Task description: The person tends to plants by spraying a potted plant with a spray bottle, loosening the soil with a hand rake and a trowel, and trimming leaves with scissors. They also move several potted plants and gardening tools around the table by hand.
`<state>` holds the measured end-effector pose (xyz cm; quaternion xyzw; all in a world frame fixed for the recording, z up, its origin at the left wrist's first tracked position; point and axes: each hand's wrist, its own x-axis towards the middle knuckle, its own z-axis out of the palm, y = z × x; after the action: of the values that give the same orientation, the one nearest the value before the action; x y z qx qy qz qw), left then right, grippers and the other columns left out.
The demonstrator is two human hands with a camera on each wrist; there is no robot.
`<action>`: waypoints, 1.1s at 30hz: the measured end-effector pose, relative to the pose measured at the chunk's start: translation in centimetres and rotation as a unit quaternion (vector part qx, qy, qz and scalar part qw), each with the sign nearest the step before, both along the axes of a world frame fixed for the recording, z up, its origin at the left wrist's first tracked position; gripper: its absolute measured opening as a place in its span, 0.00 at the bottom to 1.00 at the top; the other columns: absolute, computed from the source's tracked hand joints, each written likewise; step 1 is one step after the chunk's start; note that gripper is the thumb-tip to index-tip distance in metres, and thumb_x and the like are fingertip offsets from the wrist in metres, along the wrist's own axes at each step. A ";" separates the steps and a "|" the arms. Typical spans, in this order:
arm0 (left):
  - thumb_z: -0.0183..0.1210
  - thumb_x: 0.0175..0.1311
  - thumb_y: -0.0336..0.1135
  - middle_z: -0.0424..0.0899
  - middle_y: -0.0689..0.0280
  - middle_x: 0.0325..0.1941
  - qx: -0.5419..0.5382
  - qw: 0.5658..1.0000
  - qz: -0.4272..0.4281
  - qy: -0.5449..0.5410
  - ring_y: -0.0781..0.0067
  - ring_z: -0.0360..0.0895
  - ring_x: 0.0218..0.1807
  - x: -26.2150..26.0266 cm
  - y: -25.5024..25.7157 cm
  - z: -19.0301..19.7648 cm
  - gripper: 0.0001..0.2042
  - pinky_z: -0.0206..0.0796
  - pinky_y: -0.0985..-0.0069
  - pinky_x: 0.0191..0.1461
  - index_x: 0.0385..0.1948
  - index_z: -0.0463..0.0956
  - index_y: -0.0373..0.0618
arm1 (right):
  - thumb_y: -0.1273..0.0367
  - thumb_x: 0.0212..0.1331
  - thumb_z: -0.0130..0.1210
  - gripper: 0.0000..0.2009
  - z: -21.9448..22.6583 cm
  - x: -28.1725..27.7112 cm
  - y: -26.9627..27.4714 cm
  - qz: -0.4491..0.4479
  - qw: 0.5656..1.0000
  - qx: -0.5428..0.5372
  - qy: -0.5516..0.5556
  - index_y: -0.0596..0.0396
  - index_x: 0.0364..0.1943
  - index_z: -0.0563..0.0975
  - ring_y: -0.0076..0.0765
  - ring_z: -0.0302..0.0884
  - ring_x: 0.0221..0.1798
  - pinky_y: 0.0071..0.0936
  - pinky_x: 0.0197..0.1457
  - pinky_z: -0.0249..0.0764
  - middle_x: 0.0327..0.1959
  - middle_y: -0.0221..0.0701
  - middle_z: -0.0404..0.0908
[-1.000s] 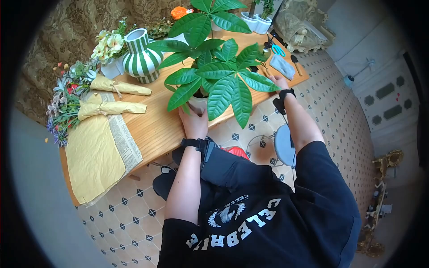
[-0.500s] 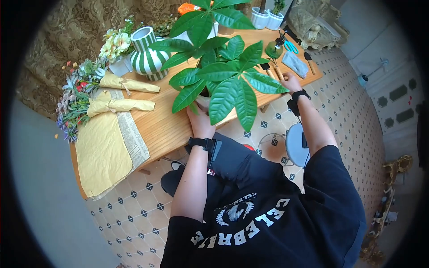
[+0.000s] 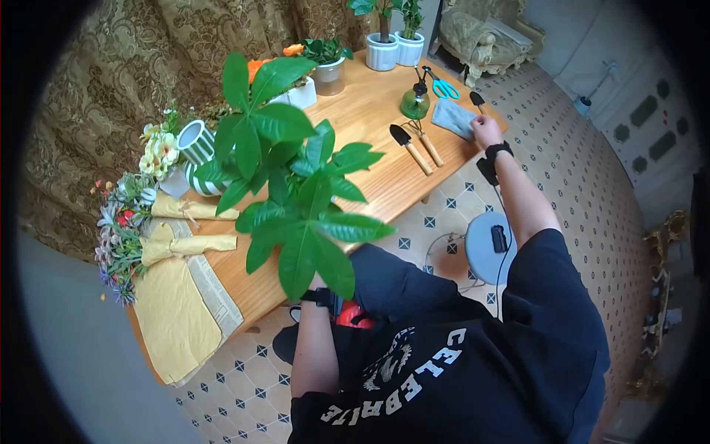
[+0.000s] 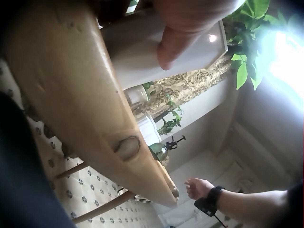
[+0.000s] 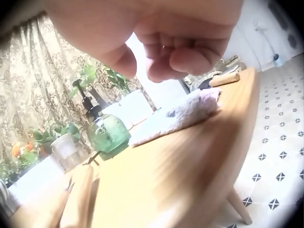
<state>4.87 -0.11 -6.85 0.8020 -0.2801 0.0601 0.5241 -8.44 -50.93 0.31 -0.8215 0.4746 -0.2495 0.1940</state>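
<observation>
white pot [image 4: 142, 52] against left fingers [image 4: 173, 45]

Home room, set up for plant and flower work. Wooden table [image 3: 370, 118] on patterned tile floor [image 3: 584, 170]; gold brocade curtain [image 3: 126, 81] along the far side. Ornate armchair [image 3: 481, 33] at far right — domestic furnishing, not a shop. On the table: potted plants [image 3: 392, 37], striped vase [image 3: 196, 152], wrapped bouquets [image 3: 159, 226], trowel [image 3: 408, 146], scissors [image 3: 442, 87], green spray bottle [image 3: 416, 100] — hobby gardening kit.
</observation>
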 end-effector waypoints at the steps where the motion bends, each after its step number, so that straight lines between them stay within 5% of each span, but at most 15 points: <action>1: 0.60 0.58 0.41 0.76 0.55 0.48 0.000 1.000 0.000 0.008 0.60 0.73 0.49 -0.1 0.0 0.1 0.20 0.62 0.64 0.54 0.47 0.69 0.36 | 0.61 0.50 0.53 0.14 0.2 0.3 -1.6 -0.001 1.000 -0.002 0.009 0.55 0.35 0.80 0.47 0.80 0.41 0.36 0.47 0.74 0.34 0.45 0.82; 6: 0.62 0.56 0.39 0.74 0.54 0.51 -0.008 0.997 0.002 0.074 0.58 0.70 0.55 -0.7 -0.4 1.3 0.25 0.60 0.64 0.58 0.52 0.64 0.36 | 0.60 0.50 0.54 0.13 1.0 4.6 -9.5 -0.024 0.996 -0.083 0.035 0.56 0.29 0.79 0.41 0.81 0.33 0.35 0.40 0.74 0.26 0.39 0.81; 10: 0.64 0.54 0.39 0.73 0.52 0.54 -0.033 0.981 -0.014 0.188 0.57 0.68 0.59 -0.8 -1.8 3.3 0.30 0.58 0.63 0.62 0.56 0.61 0.35 | 0.60 0.49 0.56 0.17 1.8 9.4 -12.7 0.000 0.993 -0.061 0.102 0.53 0.42 0.79 0.45 0.78 0.49 0.37 0.52 0.72 0.43 0.44 0.80; 13: 0.65 0.51 0.38 0.75 0.54 0.53 -0.073 0.993 0.070 0.061 0.55 0.71 0.57 -1.1 -2.3 2.4 0.29 0.60 0.60 0.61 0.54 0.66 0.36 | 0.61 0.52 0.53 0.19 2.3 12.5 -12.0 -0.003 0.985 -0.052 0.165 0.58 0.46 0.76 0.49 0.74 0.55 0.37 0.57 0.70 0.50 0.47 0.77; 15: 0.66 0.50 0.39 0.77 0.54 0.51 0.148 0.980 0.129 -0.021 0.55 0.73 0.55 -1.2 -2.1 3.2 0.26 0.61 0.61 0.59 0.50 0.70 0.38 | 0.60 0.53 0.53 0.21 1.0 14.2 -13.1 -0.006 0.981 -0.031 0.194 0.57 0.49 0.74 0.49 0.73 0.55 0.37 0.58 0.69 0.51 0.46 0.76; 17: 0.65 0.52 0.39 0.78 0.54 0.49 0.238 0.959 0.150 -0.016 0.55 0.74 0.53 -1.5 -1.2 2.7 0.23 0.63 0.62 0.58 0.48 0.72 0.38 | 0.59 0.54 0.51 0.23 -0.2 15.1 -13.3 0.014 0.965 -0.010 0.260 0.56 0.53 0.70 0.49 0.73 0.56 0.39 0.59 0.69 0.53 0.45 0.75; 20: 0.63 0.55 0.39 0.78 0.54 0.48 0.168 0.969 0.143 0.112 0.57 0.74 0.52 -1.1 0.5 -0.3 0.19 0.64 0.63 0.56 0.46 0.74 0.38 | 0.59 0.55 0.50 0.22 -0.9 16.4 -13.0 0.000 0.963 -0.019 0.269 0.55 0.52 0.72 0.48 0.73 0.56 0.40 0.59 0.69 0.53 0.46 0.75; 24: 0.64 0.55 0.33 0.78 0.57 0.50 0.082 0.975 0.097 0.181 0.61 0.74 0.53 -0.8 0.0 1.8 0.19 0.65 0.65 0.56 0.48 0.74 0.39 | 0.56 0.50 0.54 0.24 1.3 17.3 -14.3 0.033 0.947 -0.023 0.319 0.57 0.48 0.76 0.47 0.74 0.56 0.37 0.57 0.71 0.52 0.46 0.76; 28: 0.64 0.54 0.32 0.78 0.58 0.50 0.083 0.981 0.090 0.153 0.61 0.74 0.53 -0.6 -0.6 3.3 0.19 0.65 0.65 0.57 0.48 0.73 0.39 | 0.54 0.47 0.56 0.23 1.5 15.7 -16.9 0.043 0.977 -0.010 0.210 0.60 0.39 0.80 0.51 0.78 0.48 0.40 0.50 0.73 0.44 0.48 0.80; 31: 0.65 0.54 0.32 0.78 0.58 0.51 0.075 0.985 0.076 0.137 0.62 0.74 0.53 0.5 -1.9 4.7 0.20 0.65 0.66 0.57 0.49 0.73 0.39 | 0.54 0.48 0.56 0.30 3.9 12.9 -17.3 0.057 0.998 0.022 -0.032 0.61 0.52 0.72 0.44 0.80 0.44 0.35 0.46 0.73 0.42 0.47 0.80; 32: 0.65 0.54 0.31 0.77 0.58 0.51 0.073 0.986 0.071 0.133 0.62 0.74 0.53 1.1 -2.3 5.3 0.20 0.65 0.66 0.57 0.49 0.73 0.39 | 0.56 0.48 0.57 0.30 3.1 12.2 -18.7 0.090 0.977 -0.018 -0.193 0.61 0.55 0.71 0.35 0.79 0.42 0.29 0.46 0.72 0.39 0.42 0.81; 33: 0.65 0.53 0.31 0.77 0.58 0.51 0.073 0.987 0.066 0.128 0.62 0.74 0.53 1.6 -2.8 5.8 0.20 0.65 0.66 0.57 0.49 0.73 0.39 | 0.59 0.51 0.58 0.29 5.9 11.2 -15.7 0.077 0.974 -0.057 -0.208 0.59 0.57 0.69 0.29 0.77 0.40 0.25 0.44 0.71 0.38 0.38 0.81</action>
<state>6.50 -2.92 -1.02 0.8559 -0.1610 -0.0295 0.4905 2.81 -66.58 6.24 -0.7953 0.3446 -0.4258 0.2596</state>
